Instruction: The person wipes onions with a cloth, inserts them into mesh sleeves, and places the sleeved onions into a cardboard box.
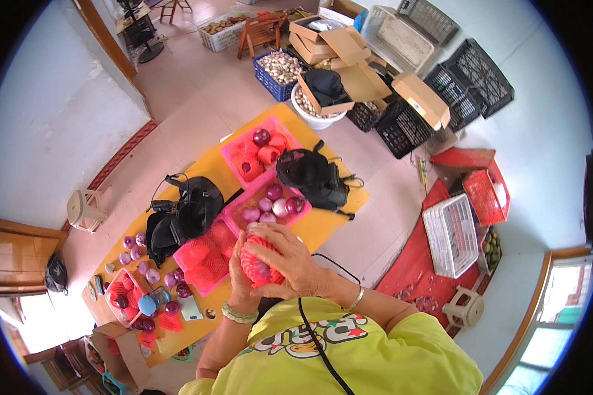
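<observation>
Between my two hands, near my chest, is an onion in a red foam net sleeve (260,261). My left hand (238,276) cups its left side, and my right hand (289,256) wraps over its top and right side. Just beyond, a pink tray (231,228) holds bare purple onions (274,191). A farther pink tray (226,154) contains onions in red net sleeves (250,169). More red-sleeved pieces (200,254) lie in a pink tray beside my left hand. Loose purple onions (152,275) are on the yellow table (247,197) at the left.
Two black bags (197,202) (309,173) stand on the table. A pink basket (112,296), a blue-lidded jar (150,302) and a phone-like device (190,308) are at its left end. Crates of garlic (279,68), cardboard boxes (370,84) and a white crate (450,236) stand on the floor.
</observation>
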The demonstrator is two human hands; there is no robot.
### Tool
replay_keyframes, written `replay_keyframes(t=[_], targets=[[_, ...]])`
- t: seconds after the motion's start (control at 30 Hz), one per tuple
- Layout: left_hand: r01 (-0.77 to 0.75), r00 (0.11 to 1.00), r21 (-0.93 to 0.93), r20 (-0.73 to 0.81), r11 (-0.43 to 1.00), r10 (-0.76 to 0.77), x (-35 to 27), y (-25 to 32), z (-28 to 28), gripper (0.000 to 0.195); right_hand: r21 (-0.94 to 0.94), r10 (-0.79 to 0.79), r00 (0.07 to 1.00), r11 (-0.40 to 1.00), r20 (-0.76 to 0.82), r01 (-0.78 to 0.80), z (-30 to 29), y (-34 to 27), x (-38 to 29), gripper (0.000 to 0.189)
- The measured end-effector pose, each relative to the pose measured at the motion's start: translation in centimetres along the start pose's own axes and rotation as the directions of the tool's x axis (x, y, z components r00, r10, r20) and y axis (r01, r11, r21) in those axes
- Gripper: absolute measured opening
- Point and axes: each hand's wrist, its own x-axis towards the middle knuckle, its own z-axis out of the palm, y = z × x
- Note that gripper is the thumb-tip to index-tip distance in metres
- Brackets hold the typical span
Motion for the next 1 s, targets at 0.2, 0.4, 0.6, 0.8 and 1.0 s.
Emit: replay_keyframes(t=[0.2, 0.4, 0.6, 0.8, 1.0], targets=[[-0.115, 0.993, 0.014, -0.005, 0.993, 0.115, 4.9, 0.5, 0.1, 0.042, 0.089, -0.117, 0.991, 0.99, 0.071, 0.111, -2.6, 5.5, 4.0, 0.066], [-0.319, 0.92, 0.121, -0.201, 0.94, 0.338, 4.3, -1.2, 5.2, 0.052, 0.446, 0.05, 0.998, 0.893, 0.03, -0.058, -2.6, 8.3, 5.8, 0.059], [-0.485, 0.817, 0.23, -0.223, 0.844, 0.531, 4.2, -3.0, -2.9, 0.052, 0.255, -0.19, 0.955, 0.958, 0.226, 0.13, -3.3, 7.1, 6.3, 0.069], [0.215, 0.798, 0.774, 0.212, -0.595, 0.565, 2.9, -3.9, -2.5, 0.071, 0.375, -0.067, 0.977, 0.927, 0.203, -0.014, -3.9, 8.4, 6.5, 0.07], [0.019, 0.65, 0.948, 0.23, -0.318, 0.724, 2.6, -4.0, 0.6, 0.064, 0.619, 0.089, 0.989, 0.772, 0.118, -0.143, -3.8, 8.9, 6.5, 0.059]])
